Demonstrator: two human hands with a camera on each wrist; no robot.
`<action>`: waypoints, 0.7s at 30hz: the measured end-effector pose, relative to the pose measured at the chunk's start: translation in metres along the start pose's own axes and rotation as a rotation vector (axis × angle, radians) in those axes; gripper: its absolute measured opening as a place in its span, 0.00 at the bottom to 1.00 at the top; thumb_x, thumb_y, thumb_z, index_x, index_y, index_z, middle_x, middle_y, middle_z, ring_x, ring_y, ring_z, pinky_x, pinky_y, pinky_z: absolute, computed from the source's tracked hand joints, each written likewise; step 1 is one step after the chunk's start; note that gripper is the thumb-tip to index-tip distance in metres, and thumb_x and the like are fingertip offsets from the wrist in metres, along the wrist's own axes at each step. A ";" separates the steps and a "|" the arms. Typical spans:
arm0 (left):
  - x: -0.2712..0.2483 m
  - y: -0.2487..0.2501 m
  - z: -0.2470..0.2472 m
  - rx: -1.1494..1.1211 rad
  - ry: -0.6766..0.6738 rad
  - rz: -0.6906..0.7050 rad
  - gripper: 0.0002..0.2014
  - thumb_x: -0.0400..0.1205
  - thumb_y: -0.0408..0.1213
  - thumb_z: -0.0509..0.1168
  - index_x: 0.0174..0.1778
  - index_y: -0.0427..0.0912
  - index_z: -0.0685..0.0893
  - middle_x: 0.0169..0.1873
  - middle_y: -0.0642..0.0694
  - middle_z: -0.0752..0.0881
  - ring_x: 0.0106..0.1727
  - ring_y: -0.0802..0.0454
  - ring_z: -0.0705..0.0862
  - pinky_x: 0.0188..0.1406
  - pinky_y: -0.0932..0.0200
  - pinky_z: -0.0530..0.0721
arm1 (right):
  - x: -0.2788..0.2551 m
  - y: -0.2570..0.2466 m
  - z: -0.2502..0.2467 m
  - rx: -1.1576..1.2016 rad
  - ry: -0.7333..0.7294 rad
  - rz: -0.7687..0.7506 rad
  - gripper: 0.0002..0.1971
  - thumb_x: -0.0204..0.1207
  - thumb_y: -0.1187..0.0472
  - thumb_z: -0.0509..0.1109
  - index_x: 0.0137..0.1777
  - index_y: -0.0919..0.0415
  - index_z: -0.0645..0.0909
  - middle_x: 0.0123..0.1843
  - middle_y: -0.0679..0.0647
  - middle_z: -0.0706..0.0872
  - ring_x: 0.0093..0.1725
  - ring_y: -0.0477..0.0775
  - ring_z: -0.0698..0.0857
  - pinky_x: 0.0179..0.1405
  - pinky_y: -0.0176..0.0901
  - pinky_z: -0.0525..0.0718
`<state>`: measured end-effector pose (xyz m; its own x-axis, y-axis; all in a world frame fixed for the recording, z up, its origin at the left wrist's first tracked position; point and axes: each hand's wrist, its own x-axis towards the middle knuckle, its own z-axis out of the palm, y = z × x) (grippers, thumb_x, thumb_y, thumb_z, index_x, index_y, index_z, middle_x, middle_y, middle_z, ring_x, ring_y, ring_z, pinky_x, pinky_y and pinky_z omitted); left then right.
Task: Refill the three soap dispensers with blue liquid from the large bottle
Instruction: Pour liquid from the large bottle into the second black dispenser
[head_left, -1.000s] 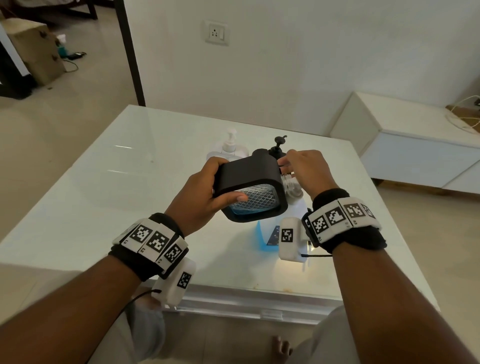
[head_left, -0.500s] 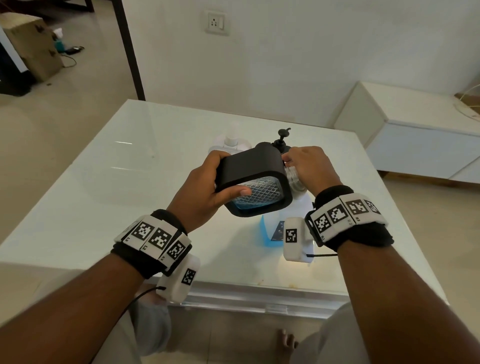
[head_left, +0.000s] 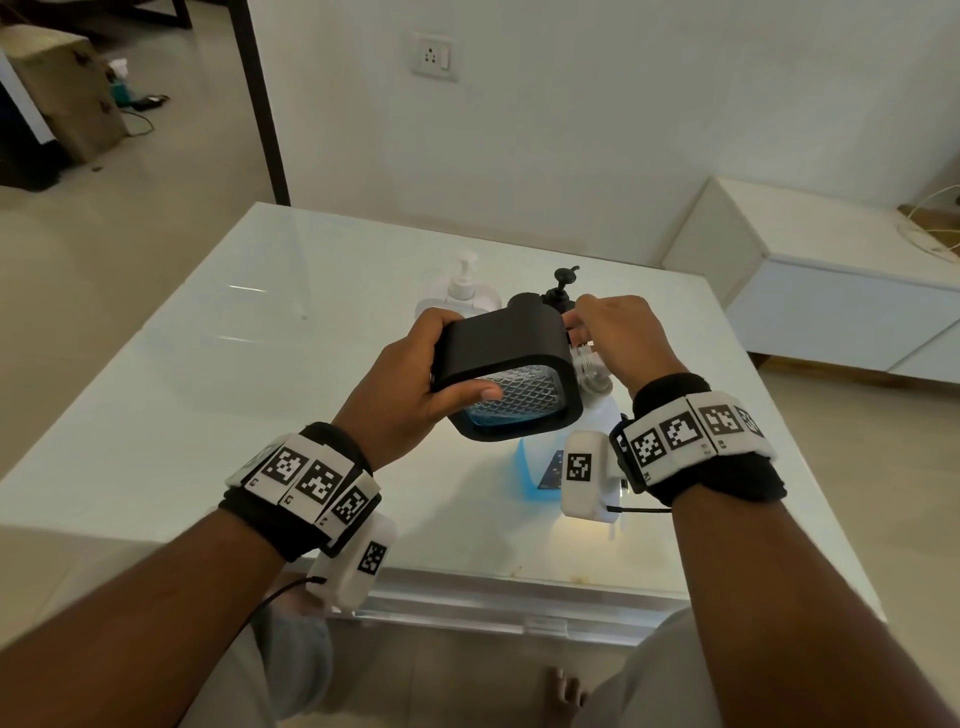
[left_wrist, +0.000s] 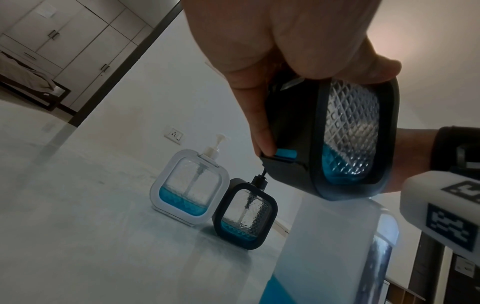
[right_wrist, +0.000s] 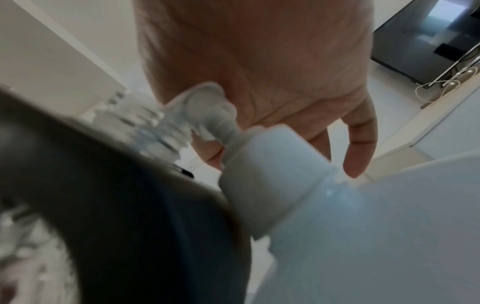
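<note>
**Black dispenser held tilted over the big bottle**

The black-framed dispenser (head_left: 511, 371), part-filled with blue, sits tipped in the left hand (head_left: 400, 392), fingers wrapped round its frame. The right hand (head_left: 618, 338) pinches at its neck; the grip is blurred. The large bottle (left_wrist: 335, 246) stands below on the white glass table (head_left: 208, 364), two dispensers behind, near a wall.

The head view looks forward and down from above the near edge of the surface (head_left: 208, 364), taking in both forearms and the held black dispenser (head_left: 506, 353) at mid-frame. The left wrist view sits low beside that dispenser (left_wrist: 337, 144), very close, tilted, facing past it to the wall socket (left_wrist: 173, 134). The right wrist view looks along the palm, pressed close and blurred against the dispenser's dark frame (right_wrist: 116, 195). All three share that dispenser; head and left wrist also share the socket (head_left: 434, 54).
</note>
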<state>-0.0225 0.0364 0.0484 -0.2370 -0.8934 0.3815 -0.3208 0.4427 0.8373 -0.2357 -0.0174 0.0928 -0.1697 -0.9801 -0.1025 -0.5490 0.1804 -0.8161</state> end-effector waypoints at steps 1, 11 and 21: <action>0.000 0.000 0.000 0.001 0.000 -0.003 0.29 0.68 0.63 0.66 0.59 0.52 0.68 0.48 0.61 0.80 0.50 0.69 0.82 0.39 0.71 0.83 | -0.001 0.000 0.000 -0.003 -0.001 0.004 0.14 0.79 0.55 0.59 0.44 0.56 0.87 0.37 0.49 0.89 0.42 0.50 0.85 0.58 0.53 0.81; -0.001 -0.001 0.000 0.007 0.004 -0.021 0.28 0.68 0.64 0.66 0.59 0.54 0.68 0.49 0.61 0.81 0.52 0.64 0.82 0.41 0.65 0.87 | -0.006 -0.002 0.003 -0.049 0.004 0.007 0.14 0.70 0.50 0.59 0.37 0.48 0.87 0.40 0.46 0.90 0.50 0.56 0.87 0.60 0.58 0.83; -0.002 0.002 0.000 0.007 -0.007 -0.032 0.30 0.68 0.65 0.66 0.60 0.52 0.69 0.50 0.59 0.81 0.53 0.63 0.83 0.43 0.60 0.88 | -0.009 -0.001 -0.001 0.052 0.013 0.027 0.16 0.80 0.56 0.57 0.38 0.54 0.85 0.39 0.51 0.89 0.40 0.52 0.85 0.47 0.46 0.81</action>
<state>-0.0230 0.0386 0.0489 -0.2328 -0.9065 0.3521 -0.3346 0.4146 0.8462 -0.2340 -0.0088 0.0952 -0.1951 -0.9737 -0.1178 -0.5010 0.2022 -0.8415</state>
